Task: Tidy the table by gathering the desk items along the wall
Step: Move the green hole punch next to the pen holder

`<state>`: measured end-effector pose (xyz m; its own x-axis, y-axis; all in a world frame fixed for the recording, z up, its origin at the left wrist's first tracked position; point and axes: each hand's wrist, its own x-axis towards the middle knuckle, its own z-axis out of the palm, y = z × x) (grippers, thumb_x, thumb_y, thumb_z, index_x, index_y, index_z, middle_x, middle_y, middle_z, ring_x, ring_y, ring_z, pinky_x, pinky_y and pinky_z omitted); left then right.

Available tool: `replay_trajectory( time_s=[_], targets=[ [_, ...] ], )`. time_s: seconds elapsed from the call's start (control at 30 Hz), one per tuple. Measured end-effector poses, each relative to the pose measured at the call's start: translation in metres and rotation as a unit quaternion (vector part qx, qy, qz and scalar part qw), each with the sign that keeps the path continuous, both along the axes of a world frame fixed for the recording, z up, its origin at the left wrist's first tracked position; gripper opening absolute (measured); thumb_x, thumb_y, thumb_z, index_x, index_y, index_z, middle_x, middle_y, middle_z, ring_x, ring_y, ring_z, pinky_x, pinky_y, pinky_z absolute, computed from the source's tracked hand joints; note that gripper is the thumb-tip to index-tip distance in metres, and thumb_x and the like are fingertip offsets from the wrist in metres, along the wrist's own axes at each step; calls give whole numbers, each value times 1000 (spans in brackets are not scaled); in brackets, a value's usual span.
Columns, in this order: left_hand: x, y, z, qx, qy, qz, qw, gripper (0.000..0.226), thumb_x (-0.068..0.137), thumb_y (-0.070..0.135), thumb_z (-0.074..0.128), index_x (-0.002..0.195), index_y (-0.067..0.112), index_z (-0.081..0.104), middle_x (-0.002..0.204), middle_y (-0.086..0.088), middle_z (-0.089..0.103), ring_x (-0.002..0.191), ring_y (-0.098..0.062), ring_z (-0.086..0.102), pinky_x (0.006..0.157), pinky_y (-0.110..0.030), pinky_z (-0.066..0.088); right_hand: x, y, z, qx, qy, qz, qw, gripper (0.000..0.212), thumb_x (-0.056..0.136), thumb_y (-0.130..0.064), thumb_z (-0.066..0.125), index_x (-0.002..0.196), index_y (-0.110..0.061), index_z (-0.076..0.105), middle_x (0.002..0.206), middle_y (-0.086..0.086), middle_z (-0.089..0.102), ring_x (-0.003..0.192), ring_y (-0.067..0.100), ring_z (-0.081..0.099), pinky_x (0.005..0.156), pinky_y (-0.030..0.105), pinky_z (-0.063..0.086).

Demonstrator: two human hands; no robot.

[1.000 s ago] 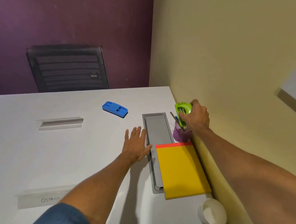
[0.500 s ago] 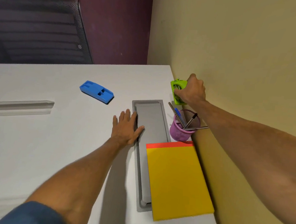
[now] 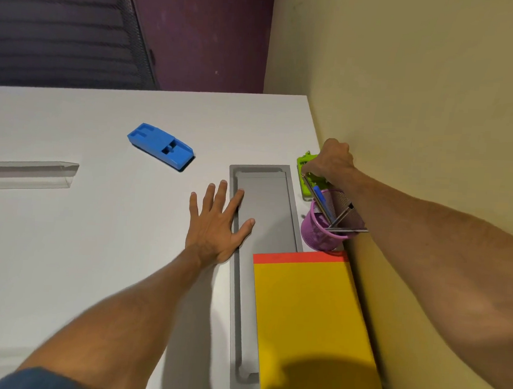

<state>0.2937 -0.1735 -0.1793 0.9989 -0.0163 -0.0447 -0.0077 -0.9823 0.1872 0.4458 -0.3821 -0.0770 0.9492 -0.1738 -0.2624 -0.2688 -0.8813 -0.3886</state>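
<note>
Your right hand (image 3: 332,161) grips the lime-green plastic stapler (image 3: 306,182) beyond the purple mesh pen cup (image 3: 322,232); your left hand (image 3: 216,225) lies flat, fingers spread.

Bright, warm light from above, soft grey shadow beside the left forearm (image 3: 113,315) on the white table (image 3: 62,256), dark shadow patch across the lower yellow notepad (image 3: 308,304), slight softness throughout, wide-angle stretching at frame edges, blurred blue sleeve (image 3: 38,381) lower left.

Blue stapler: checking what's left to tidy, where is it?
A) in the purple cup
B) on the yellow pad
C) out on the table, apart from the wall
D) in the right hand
C: the blue stapler lies alone on the white table, left of the grey tray; the right hand grips a green tool instead.
</note>
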Motion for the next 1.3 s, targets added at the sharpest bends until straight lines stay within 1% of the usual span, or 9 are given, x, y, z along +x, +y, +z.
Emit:
replay_trajectory(
  time_s=[0.17,0.3,0.43,0.57,0.63,0.87,1.03,1.2,1.3],
  targets=[
    [1,1,-6,-5,-17,4,1000,76,86,77,6,152,40,0,163,-4,-2,150,-26,-8,117,-53,-11,1,4,-8,-14,35,14,999,66,65,-27,86,118,-2,55,122,15,51,108,32,56,70,33,47],
    [2,1,-8,2,-21,6,1000,76,86,77,5,152,41,0,163,-3,-2,150,-26,-8,116,-53,-11,3,3,-10,-29,49,15,998,66,67,-27,86,119,-2,55,124,16,52,111,33,56,79,36,52],
    [1,1,-7,-6,-21,5,1000,76,86,78,6,152,40,1,163,-4,-2,150,-25,-8,117,-53,-11,4,5,-10,-49,55,21,997,65,66,-25,86,118,-1,55,124,16,52,111,33,57,74,35,50],
    [1,1,-6,-6,-21,6,1000,77,85,78,6,152,41,1,163,-3,-2,150,-25,-8,116,-53,-12,3,5,-9,-82,69,20,994,72,66,-19,86,125,1,49,128,16,49,116,33,54,78,36,51],
    [1,1,-6,-5,-19,6,1000,77,85,78,5,152,41,0,163,-3,-3,150,-25,-9,116,-53,-13,3,4,-7,-93,79,26,992,69,67,-18,85,123,0,50,128,16,48,115,34,54,80,38,52],
    [0,1,-3,-19,-21,5,1000,77,86,77,7,153,39,4,163,-4,-1,150,-26,-8,117,-54,-10,0,3,-6,-105,87,39,990,53,70,-13,80,115,0,56,120,15,50,108,33,57,72,34,50],
    [0,0,-2,-17,-14,4,1000,77,86,77,7,153,40,1,163,-4,-4,150,-25,-10,118,-54,-10,1,2,-8,-118,89,44,988,58,70,-18,83,118,0,55,123,16,51,111,33,56,76,35,51],
    [-1,2,-3,-14,-12,0,1000,76,86,76,7,153,39,-1,163,-4,-5,150,-25,-12,116,-53,-13,9,3,12,-124,55,80,987,74,70,-39,84,126,-4,50,127,16,51,116,33,54,80,36,49],
    [-2,1,-2,-15,-1,-2,1000,76,86,76,5,153,39,-3,163,-4,-6,149,-25,-13,116,-53,-14,12,5,32,-116,16,106,987,67,77,-41,76,127,-5,48,128,15,50,112,33,55,77,35,45]
  ],
)
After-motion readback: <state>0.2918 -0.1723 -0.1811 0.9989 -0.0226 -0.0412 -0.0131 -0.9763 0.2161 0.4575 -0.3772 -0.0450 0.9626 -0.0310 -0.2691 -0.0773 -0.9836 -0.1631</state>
